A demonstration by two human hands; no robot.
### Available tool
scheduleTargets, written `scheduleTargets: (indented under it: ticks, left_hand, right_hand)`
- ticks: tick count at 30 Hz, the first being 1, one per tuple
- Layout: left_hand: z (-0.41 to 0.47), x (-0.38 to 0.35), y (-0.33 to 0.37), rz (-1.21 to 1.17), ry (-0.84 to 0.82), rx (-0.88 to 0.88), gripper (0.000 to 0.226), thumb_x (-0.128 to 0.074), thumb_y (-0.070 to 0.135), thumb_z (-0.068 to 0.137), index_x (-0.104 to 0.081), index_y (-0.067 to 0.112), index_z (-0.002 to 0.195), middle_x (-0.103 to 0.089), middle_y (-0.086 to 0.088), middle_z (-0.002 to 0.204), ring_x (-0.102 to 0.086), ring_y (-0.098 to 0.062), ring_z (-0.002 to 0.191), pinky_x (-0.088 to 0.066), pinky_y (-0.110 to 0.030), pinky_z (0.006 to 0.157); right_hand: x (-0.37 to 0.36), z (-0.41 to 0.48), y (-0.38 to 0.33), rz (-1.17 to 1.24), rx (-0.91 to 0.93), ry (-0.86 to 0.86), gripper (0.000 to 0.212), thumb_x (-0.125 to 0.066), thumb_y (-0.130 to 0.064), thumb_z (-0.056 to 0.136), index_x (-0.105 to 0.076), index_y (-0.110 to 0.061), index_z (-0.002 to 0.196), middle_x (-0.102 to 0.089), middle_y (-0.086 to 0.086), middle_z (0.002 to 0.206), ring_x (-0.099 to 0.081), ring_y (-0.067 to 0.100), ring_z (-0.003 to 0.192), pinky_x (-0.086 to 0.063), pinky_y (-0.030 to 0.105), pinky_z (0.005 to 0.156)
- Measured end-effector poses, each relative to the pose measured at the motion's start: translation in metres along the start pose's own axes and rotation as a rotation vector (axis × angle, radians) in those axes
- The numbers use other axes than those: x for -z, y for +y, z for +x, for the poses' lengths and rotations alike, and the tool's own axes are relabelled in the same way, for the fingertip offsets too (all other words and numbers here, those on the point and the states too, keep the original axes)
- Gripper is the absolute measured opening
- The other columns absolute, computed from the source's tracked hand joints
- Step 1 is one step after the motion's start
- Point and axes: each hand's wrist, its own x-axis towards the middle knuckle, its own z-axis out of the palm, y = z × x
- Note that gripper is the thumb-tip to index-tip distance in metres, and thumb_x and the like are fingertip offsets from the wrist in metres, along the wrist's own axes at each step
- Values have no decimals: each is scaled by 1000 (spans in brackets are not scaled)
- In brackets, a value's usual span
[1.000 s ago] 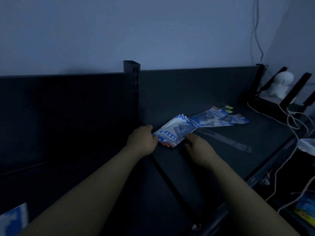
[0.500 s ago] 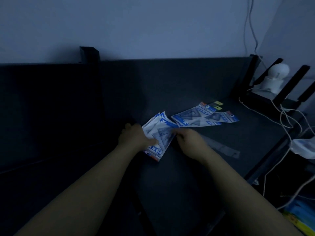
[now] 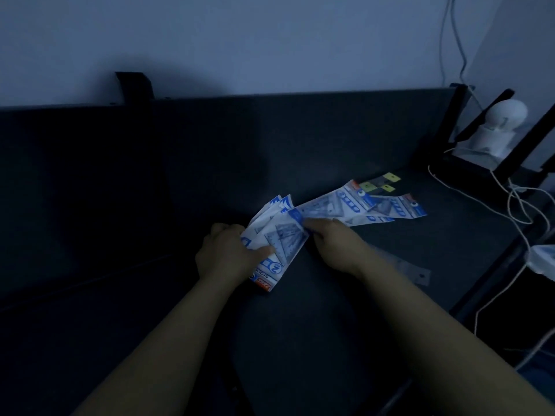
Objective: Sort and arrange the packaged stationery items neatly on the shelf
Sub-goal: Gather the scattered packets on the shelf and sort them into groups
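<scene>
Left hand [image 3: 223, 256] grips a fanned bundle of blue-and-white packets [image 3: 277, 238], thumb pressed across its face, low over the dark shelf [image 3: 300, 340]. Right hand [image 3: 333, 244] curls at the bundle's three o'clock edge and pinches it. Two loose packets [image 3: 360, 207] lie flat at two o'clock, just beside the bundle. At four o'clock lies a clear ruler [image 3: 405, 267].

Both bare forearms reach forward and converge. The left hand [image 3: 228, 253] grips a stack of packets [image 3: 282, 238], thumb on top. The right hand [image 3: 333, 244] seems to pinch its edge.
</scene>
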Motion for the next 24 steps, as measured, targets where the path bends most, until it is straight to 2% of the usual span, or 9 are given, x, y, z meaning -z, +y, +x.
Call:
scheduleTargets:
  ticks: [2,5,8,10,13,17,19,21,24]
  left_hand:
    - [1,1,-1,-17,-1,14,60,-69,62,70,-59,25,116,-46,0,128,-56,-20,107,-50,-37,88]
    - [3,4,-1,-26,-18,23,56,-71,58,72,-58,23,113,-52,1,121,-60,-18,100,-51,-35,83]
    - [6,7,-2,-33,-56,12,49,-74,53,72,-55,21,103,-58,5,105,-61,-16,92,-50,-32,77]
    - [9,8,-2,-73,-73,7,43,-74,47,73,-54,19,100,-63,4,102,-62,-19,92,-51,-34,82]
    - [11,7,1,-47,-83,1,41,-54,52,85,-60,16,104,-66,-1,104,-62,-24,94,-51,-37,87]
    - [7,6,8,-18,-168,-32,56,-50,72,77,-64,19,78,-65,-5,78,-64,-24,76,-45,-29,62]
    - [4,4,7,-6,-186,-39,59,-59,77,67,-63,20,84,-65,-4,82,-64,-24,80,-44,-29,62]
    - [3,1,5,8,-182,-48,63,-63,77,63,-62,22,93,-66,0,94,-63,-23,89,-51,-32,73]
    - [3,1,5,11,-128,-65,54,-64,67,71,-62,20,97,-66,-1,102,-63,-26,94,-52,-37,81]
  right_hand:
    - [-5,-14,-8,19,51,-16,29,-41,-10,92,-64,-19,108,-63,2,115,-55,24,107,-43,28,84]
    - [-5,-34,-19,55,89,-39,34,-43,-12,95,-62,-25,120,-59,-1,123,-50,17,114,-38,23,88]
    - [4,-42,-23,159,32,6,30,-44,-8,95,-67,-20,112,-62,-6,121,-54,11,112,-42,23,94]
    - [6,-40,-20,172,-2,122,25,-44,-7,94,-65,-14,106,-61,-1,116,-56,17,111,-45,29,93]
    - [1,-38,-22,69,-8,48,29,-44,-10,96,-58,-8,121,-54,5,131,-48,25,123,-37,26,99]
    - [-7,-42,-34,208,53,-33,35,-49,-10,96,-60,-15,129,-49,-4,142,-44,10,130,-28,11,100]
    - [-5,-43,-34,314,20,-18,30,-49,-7,95,-66,-13,119,-59,-3,131,-52,9,121,-36,12,96]
    - [-1,-40,-26,280,-20,67,32,-45,0,93,-67,-6,115,-61,4,126,-54,14,117,-38,14,93]
    - [2,-30,-4,0,-126,74,49,-42,3,89,-47,-6,137,-41,11,147,-35,23,136,-28,28,112]
